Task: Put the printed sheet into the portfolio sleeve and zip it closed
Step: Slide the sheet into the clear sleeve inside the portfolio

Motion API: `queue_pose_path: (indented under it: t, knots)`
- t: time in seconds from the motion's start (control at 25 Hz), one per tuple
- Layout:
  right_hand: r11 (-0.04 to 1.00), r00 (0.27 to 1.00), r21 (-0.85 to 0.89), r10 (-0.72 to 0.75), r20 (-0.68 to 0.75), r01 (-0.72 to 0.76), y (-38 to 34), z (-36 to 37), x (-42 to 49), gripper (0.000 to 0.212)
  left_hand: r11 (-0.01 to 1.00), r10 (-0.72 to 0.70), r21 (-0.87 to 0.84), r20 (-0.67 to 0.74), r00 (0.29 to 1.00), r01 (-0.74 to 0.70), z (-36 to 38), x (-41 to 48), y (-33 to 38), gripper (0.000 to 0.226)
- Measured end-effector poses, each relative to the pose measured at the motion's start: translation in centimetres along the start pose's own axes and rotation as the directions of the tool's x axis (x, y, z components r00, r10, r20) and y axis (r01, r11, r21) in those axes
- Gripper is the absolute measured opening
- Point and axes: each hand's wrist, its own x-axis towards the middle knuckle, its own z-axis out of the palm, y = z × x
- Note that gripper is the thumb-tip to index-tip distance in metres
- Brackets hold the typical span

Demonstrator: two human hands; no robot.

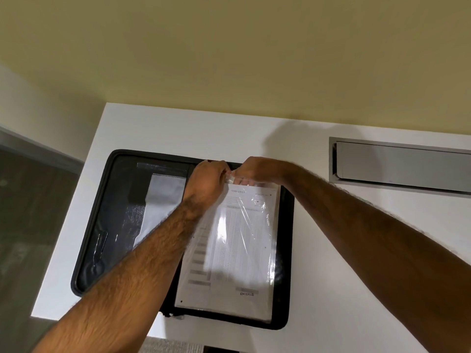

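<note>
Both forearms reach across the open portfolio (107, 225) on the white surface (331, 276); left hand (207, 178) and right hand (254, 169) pinch the clear sleeve (271, 250) at its far edge, printed sheet (234, 245) inside, long axis running toward the person.

Setting: office or meeting room. Evidence: white laminate tabletop (318, 250) with 1 recessed grey metal cable hatch (402, 165) let flush into its surface, the kind fitted to office desks. Left of the hatch, on the tabletop: 1 black zip portfolio (107, 225) lying open, with clear sleeves and a printed form (229, 250). Beyond the hatch: plain cream wall (229, 59). Far left of the hatch: grey-framed glass partition (30, 200).
</note>
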Motion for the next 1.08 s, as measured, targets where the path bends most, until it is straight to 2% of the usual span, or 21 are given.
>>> queue_pose_path:
  t: [0.04, 0.08, 0.16, 0.24, 0.28, 0.4, 0.48, 0.56, 0.68, 0.76, 0.92, 1.08]
  knots:
    - [0.999, 1.0, -0.032, 0.015, 0.015, -0.015, -0.2, 0.0, 0.0, 0.043, 1.0, 0.002, 0.015, -0.001, 1.0, -0.002, 0.0, 0.0, 0.0, 0.024]
    - [0.99, 1.0, -0.141, -0.004, 0.027, 0.008, -0.4, -0.1, -0.2, 0.04, 1.0, 0.004, 0.024, -0.008, 1.0, -0.004, 0.0, 0.0, 0.1, 0.025]
    - [0.958, 0.999, -0.284, -0.035, -0.001, 0.033, -0.6, -0.1, -0.6, 0.026, 1.0, 0.008, 0.021, -0.028, 1.0, -0.007, -0.2, -0.3, 0.4, 0.025]
    - [0.989, 0.995, -0.141, 0.022, -0.099, -0.036, -0.4, -0.1, -1.4, 0.015, 0.999, 0.032, 0.013, -0.055, 0.998, -0.031, -0.3, -0.5, 0.5, 0.022]
    - [0.994, 0.991, -0.096, 0.045, -0.129, -0.058, -0.2, 0.0, -1.9, 0.014, 0.997, 0.062, 0.04, -0.077, 0.995, -0.059, -0.2, -0.9, 0.4, 0.027]
    - [0.981, 0.966, -0.115, 0.127, -0.223, -0.155, 1.2, 0.5, -3.4, 0.019, 0.987, 0.087, 0.148, -0.121, 0.989, -0.069, 0.6, -3.4, -0.6, 0.054]
    - [0.976, 0.929, 0.096, 0.218, -0.3, -0.198, 2.7, 1.3, -4.5, 0.022, 0.982, 0.042, 0.187, -0.096, 0.994, -0.024, 1.8, -6.0, -1.2, 0.061]
    - [0.941, 0.863, 0.273, 0.3, -0.406, -0.199, 3.4, 3.2, -5.6, 0.029, 0.972, -0.021, 0.233, -0.031, 0.999, 0.028, 3.4, -8.8, -1.8, 0.072]
    - [0.918, 0.696, 0.367, 0.363, -0.62, -0.151, 3.1, 8.1, -7.1, 0.05, 0.951, -0.056, 0.307, 0.059, 0.997, 0.035, 5.4, -11.3, -2.3, 0.077]
    - [0.938, 0.632, 0.288, 0.342, -0.695, -0.191, 2.6, 12.0, -8.0, 0.058, 0.945, -0.069, 0.326, 0.075, 0.995, 0.041, 5.8, -11.9, -2.3, 0.076]
    - [0.943, 0.649, 0.07, 0.276, -0.709, -0.324, 1.3, 18.6, -9.8, 0.067, 0.937, -0.055, 0.349, 0.099, 0.994, 0.017, 5.7, -12.2, -2.6, 0.076]
    - [0.903, 0.623, 0.1, 0.366, -0.691, -0.419, 0.9, 21.6, -11.5, 0.068, 0.95, -0.02, 0.311, 0.035, 0.999, 0.009, 2.8, -12.6, -5.2, 0.07]
